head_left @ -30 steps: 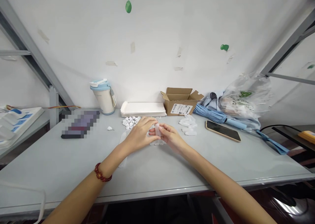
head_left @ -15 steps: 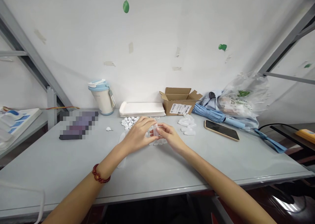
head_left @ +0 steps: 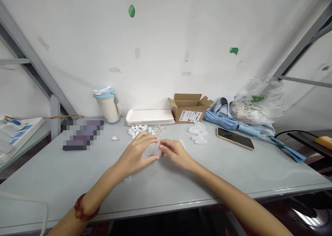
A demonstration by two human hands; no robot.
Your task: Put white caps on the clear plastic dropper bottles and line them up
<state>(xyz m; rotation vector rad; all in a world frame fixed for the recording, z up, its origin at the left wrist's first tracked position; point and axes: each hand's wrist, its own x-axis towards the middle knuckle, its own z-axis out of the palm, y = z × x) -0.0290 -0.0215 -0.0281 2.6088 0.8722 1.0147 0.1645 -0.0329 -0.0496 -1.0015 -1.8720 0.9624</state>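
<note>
- Gripping a cluster of slim, translucent white plastic pieces (head_left: 153, 149) in the bare left hand (head_left: 136, 153), with the thumb at the near side and the fingertips at the far side.
- Meeting the right edge of the cluster with the bunched thumb and fingers of the bare right hand (head_left: 177, 155); cannot tell whether pinching a piece or only pressing.
- Placed in the gap between both hands, over the smooth grey tabletop (head_left: 160, 187); closer to the left hand, to the right of its palm.
- Judging by the left hand's span, probably running lengthwise away from the body, across the line joining the hands; too pale and blurred to be sure.
- Just beyond the left fingertips, apart: a loose heap of small white plastic caps (head_left: 137, 129).
- Beyond the right hand, toward the right: a small pile of translucent plastic pouches (head_left: 197, 129).
</note>
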